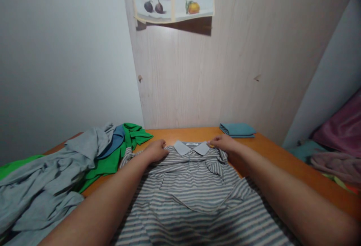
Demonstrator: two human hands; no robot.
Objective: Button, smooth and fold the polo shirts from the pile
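Note:
A grey-and-white striped polo shirt (194, 186) with a pale grey collar lies front up on the table, its collar toward the wall. The cloth is wrinkled across the chest and spreads toward me past the lower edge of the view. My left hand (156, 150) is closed on the shoulder left of the collar, fingers bent onto the fabric. On the other side, my right hand (224, 142) pinches the shoulder close to the collar's right point. A short sleeve hangs bunched below my right hand.
A heap of clothes, with a grey garment (64, 163) and a green one (107, 165), covers the table's left side. A folded blue-green cloth (237, 130) lies at the back right of the orange table (284, 167). Pink fabric (341, 126) is at far right.

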